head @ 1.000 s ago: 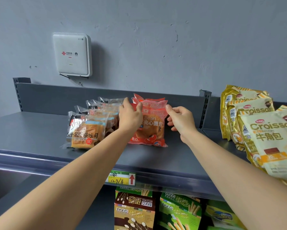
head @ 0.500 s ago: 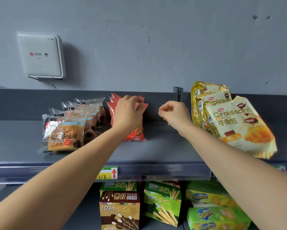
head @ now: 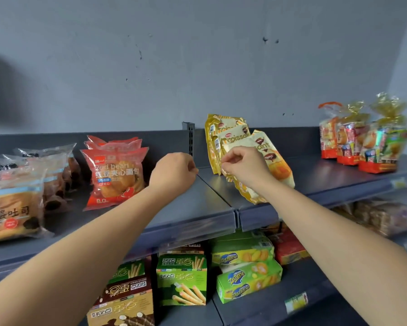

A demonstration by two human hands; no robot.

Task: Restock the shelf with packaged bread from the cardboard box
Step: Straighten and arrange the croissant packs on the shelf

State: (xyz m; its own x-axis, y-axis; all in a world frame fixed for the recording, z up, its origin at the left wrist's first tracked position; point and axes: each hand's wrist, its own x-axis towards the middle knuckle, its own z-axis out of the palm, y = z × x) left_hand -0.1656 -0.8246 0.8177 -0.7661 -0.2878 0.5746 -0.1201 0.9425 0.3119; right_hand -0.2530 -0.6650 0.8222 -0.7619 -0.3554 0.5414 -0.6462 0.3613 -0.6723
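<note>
- While my right hand (head: 244, 168) pinches it, front croissant pack (head: 278, 171) tilts at 1 o'clock.
- My left hand (head: 174, 172): curled, empty; red bean bread (head: 115, 175) at its 9 o'clock.

Dark grey upper shelf (head: 197, 208), two boards butted side by side. On the left board, clear toast packs (head: 16, 203) in a row front to back, with red bean bread packs (head: 114, 175) upright just beside. On the right board, gold croissant packs (head: 223, 140) near the joint, the front one tipped forward. Well apart at far right, clear tied bags (head: 362, 142). Beneath, lower shelf (head: 256, 311) carrying green and brown snack boxes (head: 181, 281).
</note>
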